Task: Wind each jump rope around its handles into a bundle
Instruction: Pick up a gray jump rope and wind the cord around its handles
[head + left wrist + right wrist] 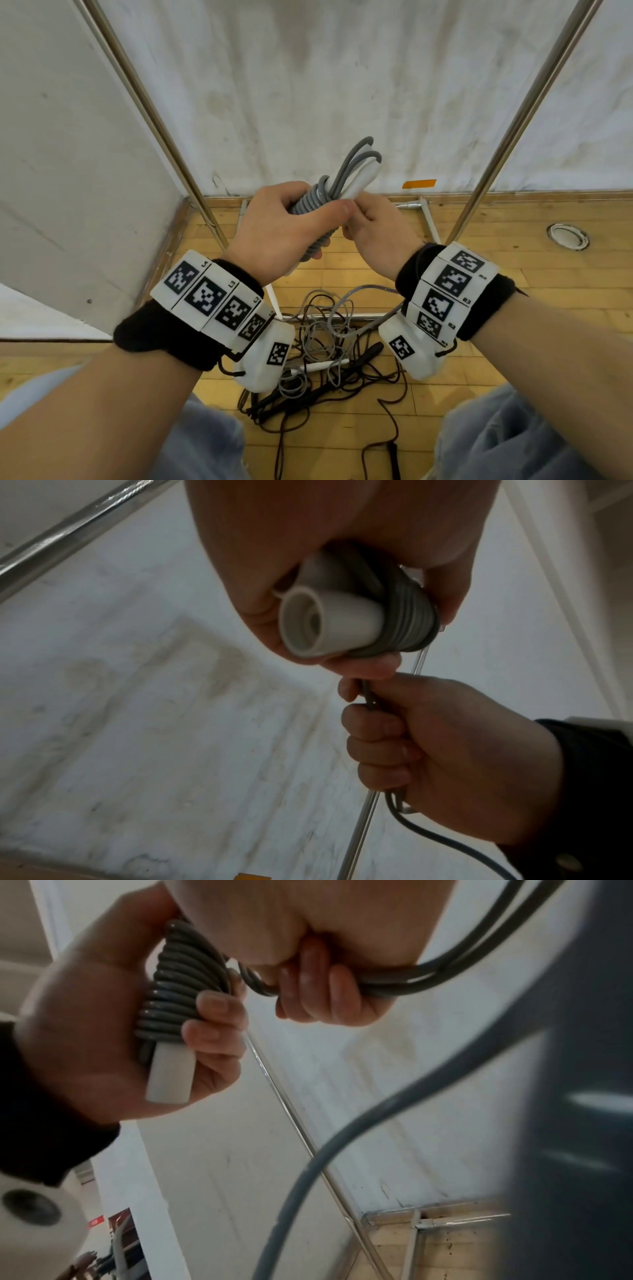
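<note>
The left hand (274, 229) is wrapping its fingers around the grey rope bundle (310, 202), holding it up in front of the body. The white handles (359, 183) are lying side by side inside the coils, and their long way is pointing up and away to the right. The right hand (378, 233) is touching the left one, just beside the bundle, and is curling tight around the loose end of the grey rope (368, 696). So the right hand is the near one for the last turns or a tuck, I think. Down on the wooden floor (496, 274), between the knees, a tangled pile of other ropes (329, 353) is waiting. Two metal poles (513, 116) are standing at each side, not blocking the hands.
</note>
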